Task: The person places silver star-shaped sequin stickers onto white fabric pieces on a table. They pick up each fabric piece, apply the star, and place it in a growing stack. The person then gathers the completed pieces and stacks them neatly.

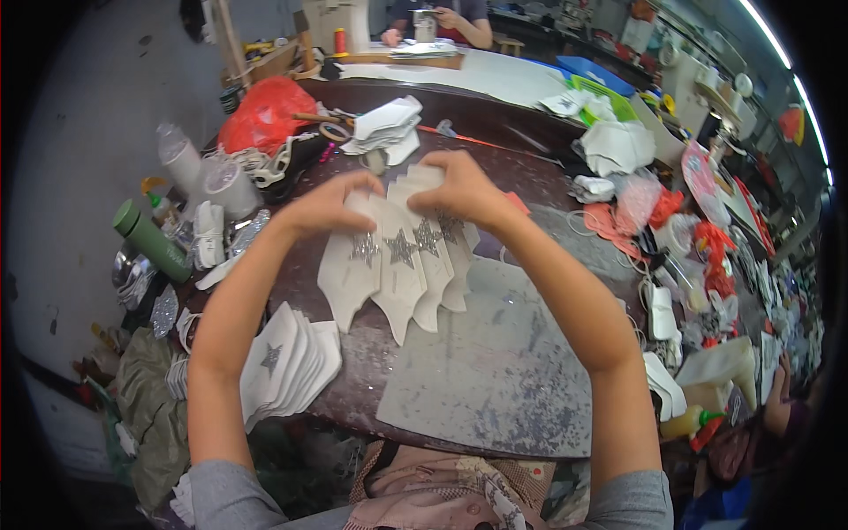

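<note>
A fanned row of white shoe-upper pieces (402, 287), several with a silver glitter star, lies overlapping on the dark worktable. My left hand (331, 205) curls over the far end of the leftmost pieces, thumb on top and fingers bent at their far edge. My right hand (468, 190) grips the far part of the fan from the right, its thumb across the white surface and its fingers at the far edge. The near pointed ends of the pieces rest partly over a grey, speckled board (495, 362). Left of it, a stack of similar white star pieces (287, 367) lies by my left forearm.
A red plastic bag (267, 115), a green bottle (150, 240) and white rolls stand at the left. More white pieces (384, 128) lie at the back. Red scraps, plastic bags and a green basket (605, 99) crowd the right. Another person's hand (450, 19) works across the table.
</note>
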Tool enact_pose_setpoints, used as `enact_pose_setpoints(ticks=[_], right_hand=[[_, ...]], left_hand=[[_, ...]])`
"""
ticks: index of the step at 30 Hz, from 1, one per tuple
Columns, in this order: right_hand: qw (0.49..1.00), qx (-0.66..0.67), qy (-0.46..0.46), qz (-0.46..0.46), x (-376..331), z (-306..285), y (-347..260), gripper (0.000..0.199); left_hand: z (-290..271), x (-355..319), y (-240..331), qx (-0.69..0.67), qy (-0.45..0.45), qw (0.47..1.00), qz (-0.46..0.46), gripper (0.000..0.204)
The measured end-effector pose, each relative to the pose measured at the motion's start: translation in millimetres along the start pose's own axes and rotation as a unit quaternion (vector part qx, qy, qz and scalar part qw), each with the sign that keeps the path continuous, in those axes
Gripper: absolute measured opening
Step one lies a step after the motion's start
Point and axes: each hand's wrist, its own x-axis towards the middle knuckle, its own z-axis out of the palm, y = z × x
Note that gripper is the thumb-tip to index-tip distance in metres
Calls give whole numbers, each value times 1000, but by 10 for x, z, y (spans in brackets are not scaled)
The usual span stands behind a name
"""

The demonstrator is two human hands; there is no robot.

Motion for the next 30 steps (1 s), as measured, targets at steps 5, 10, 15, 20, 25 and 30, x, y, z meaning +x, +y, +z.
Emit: enact_pose_setpoints(ticks=[5,10,15,20,25,30], right_hand=[[975,81,190,79,-945,-791,-159,33],[916,140,347,146,-1750,-1650,756,34],[893,4,359,273,-2657,-2004,1624,85],[907,-102,368,176,-3681,-1431,568,52],[931,-157,300,134,-4197,-280,459,26],[916,-263,295,71,-4110,-178,463,26]], left_hand=[[537,914,976,121,-140,977,109,55],[1763,2326,1052,175,-272,938,122,63],[2526,2976,405,267,-290,913,107,75],[2049,2539,31,252,-157,955,4,62],[2129,2022,-73,381,-95,917,-67,60],[2068,1924,-44,267,-45,949,-159,59]])
